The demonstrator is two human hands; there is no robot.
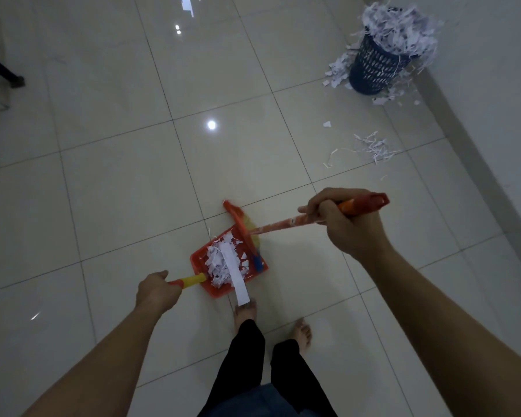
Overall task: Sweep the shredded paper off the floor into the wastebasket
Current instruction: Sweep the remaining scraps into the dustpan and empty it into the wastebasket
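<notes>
Down by our bare feet (245,311), our left hand (156,291) gripped the yellow handle (193,279) of the red dustpan (227,263), fingers curled round its near end. Just beyond that grip, the pan lay on the pale tiled floor (103,191) with a heap of shredded paper (220,263) inside it, and one long white strip (236,275) hung over the near rim towards our toes. Our right hand (340,224) was closed round the orange broom handle (286,221), near its top end, with the red cap (370,201) sticking out past the knuckles. Down the shaft from that hold, the broom head (242,230) rested at the far side of the dustpan, touching its edge beside the paper heap. Further off from the right hand, a small scatter of shreds (373,147) lay on the tiles, well apart from the pan. Beyond it, near the wall, stood the dark wastebasket (373,70), upright and piled over its rim with shredded paper, with more scraps (337,70) lying round its base. Far out from the left hand, a dark furniture leg (12,78) met the floor.
</notes>
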